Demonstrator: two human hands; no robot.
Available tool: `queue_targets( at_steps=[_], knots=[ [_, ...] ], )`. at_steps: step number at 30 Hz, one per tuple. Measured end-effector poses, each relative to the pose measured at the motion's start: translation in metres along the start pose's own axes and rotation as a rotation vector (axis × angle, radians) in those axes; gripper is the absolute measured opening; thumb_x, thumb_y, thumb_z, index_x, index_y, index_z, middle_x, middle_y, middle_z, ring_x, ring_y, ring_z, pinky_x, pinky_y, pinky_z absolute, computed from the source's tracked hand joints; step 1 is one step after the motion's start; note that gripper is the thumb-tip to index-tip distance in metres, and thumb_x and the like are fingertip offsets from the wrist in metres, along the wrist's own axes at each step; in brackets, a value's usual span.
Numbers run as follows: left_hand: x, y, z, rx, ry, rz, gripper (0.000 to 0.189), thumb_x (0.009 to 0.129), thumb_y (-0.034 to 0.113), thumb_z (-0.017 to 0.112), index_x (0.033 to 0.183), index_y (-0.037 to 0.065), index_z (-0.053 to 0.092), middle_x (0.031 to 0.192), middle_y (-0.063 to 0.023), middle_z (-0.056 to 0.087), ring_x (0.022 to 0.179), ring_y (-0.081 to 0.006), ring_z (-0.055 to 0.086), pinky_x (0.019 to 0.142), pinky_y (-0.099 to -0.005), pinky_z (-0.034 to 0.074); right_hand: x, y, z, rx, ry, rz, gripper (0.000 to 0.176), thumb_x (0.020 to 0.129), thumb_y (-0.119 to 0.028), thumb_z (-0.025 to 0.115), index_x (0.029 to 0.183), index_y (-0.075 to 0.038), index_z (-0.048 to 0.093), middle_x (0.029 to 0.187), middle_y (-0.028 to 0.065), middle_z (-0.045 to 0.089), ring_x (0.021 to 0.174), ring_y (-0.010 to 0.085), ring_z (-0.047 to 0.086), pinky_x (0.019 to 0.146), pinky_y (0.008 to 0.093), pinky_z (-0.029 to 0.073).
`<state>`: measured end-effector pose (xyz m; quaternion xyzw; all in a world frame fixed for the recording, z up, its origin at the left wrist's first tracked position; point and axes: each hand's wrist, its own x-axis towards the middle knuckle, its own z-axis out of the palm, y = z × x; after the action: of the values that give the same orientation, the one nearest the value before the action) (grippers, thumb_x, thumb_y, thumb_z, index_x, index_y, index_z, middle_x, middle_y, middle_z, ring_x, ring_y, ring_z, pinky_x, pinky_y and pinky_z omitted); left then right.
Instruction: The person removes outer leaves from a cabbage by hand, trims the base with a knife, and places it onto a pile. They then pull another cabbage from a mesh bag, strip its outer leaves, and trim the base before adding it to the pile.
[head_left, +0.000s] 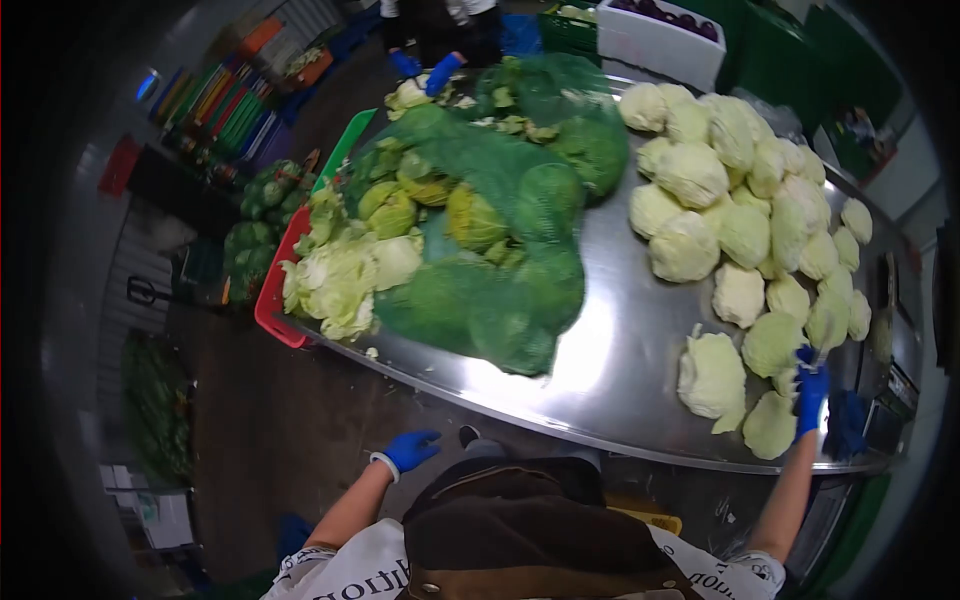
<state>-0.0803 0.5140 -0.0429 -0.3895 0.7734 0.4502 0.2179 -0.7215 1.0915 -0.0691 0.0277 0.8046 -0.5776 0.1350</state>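
Note:
My left hand (410,452), in a blue glove, hangs in front of the table's near edge with its fingers stretched out and nothing in them. At the right, my right hand (812,395), also gloved in blue, is over the table beside the peeled cabbages (772,343). Its fingers look closed; a thin pale shape shows at their tips, too small to name. Just left of that hand lies a trimmed cabbage (770,425), and farther left a leafier one (712,378). Behind them is a large pile of pale cabbages (690,175).
Green net sacks (480,300) of cabbages cover the left of the steel table (610,260). Loose leaves (335,285) lie by a red crate (285,285). Across the table, a co-worker's blue-gloved hands (443,75) handle a cabbage. A white box (660,40) stands behind.

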Motion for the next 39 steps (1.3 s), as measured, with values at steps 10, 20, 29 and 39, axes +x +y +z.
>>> queue_targets(
  at_steps=[10, 20, 29, 39],
  knots=[
    [0.015, -0.096, -0.163, 0.354, 0.693, 0.310, 0.075, 0.074, 0.033, 0.071, 0.136, 0.006, 0.039, 0.140, -0.0232, 0.037, 0.125, -0.0405, 0.039, 0.105, -0.0452, 0.033, -0.319, -0.193, 0.480, 0.078, -0.658, -0.171, 0.049, 0.078, -0.003, 0.053, 0.126, 0.001, 0.051, 0.119, 0.0130, 0.060, 0.102, 0.0194, 0.059, 0.090, 0.0309, 0.045],
    [0.137, -0.077, -0.240, 0.807, 0.546, 0.579, 0.074, 0.074, 0.020, 0.064, 0.142, 0.017, 0.035, 0.152, -0.0122, 0.022, 0.140, -0.0369, 0.017, 0.113, -0.0543, 0.011, -0.313, -0.205, 0.744, -0.096, -0.758, -0.531, 0.076, 0.068, 0.000, 0.057, 0.141, -0.007, 0.035, 0.141, 0.0115, 0.042, 0.130, 0.0287, 0.040, 0.105, 0.0373, 0.033],
    [0.182, -0.144, -0.315, 0.787, 0.366, 0.376, 0.073, 0.068, 0.042, 0.071, 0.133, 0.019, 0.049, 0.149, -0.0128, 0.028, 0.139, -0.0390, 0.016, 0.112, -0.0575, 0.007, -0.329, -0.159, 0.931, -0.254, -0.441, -0.238, 0.077, 0.072, -0.004, 0.050, 0.144, 0.003, 0.022, 0.130, 0.0288, 0.046, 0.111, 0.0394, 0.053, 0.093, 0.0373, 0.043],
    [0.211, -0.269, -0.405, 0.819, 0.512, 0.092, 0.060, 0.073, 0.041, 0.063, 0.123, 0.008, 0.057, 0.126, -0.0170, 0.052, 0.129, -0.0371, 0.036, 0.110, -0.0616, 0.008, -0.432, -0.156, 1.086, -0.754, -1.149, -0.998, 0.027, 0.081, -0.026, 0.055, 0.070, -0.004, 0.068, 0.071, 0.0140, 0.066, 0.069, 0.0333, 0.062, 0.069, 0.0445, 0.047]
  ],
)
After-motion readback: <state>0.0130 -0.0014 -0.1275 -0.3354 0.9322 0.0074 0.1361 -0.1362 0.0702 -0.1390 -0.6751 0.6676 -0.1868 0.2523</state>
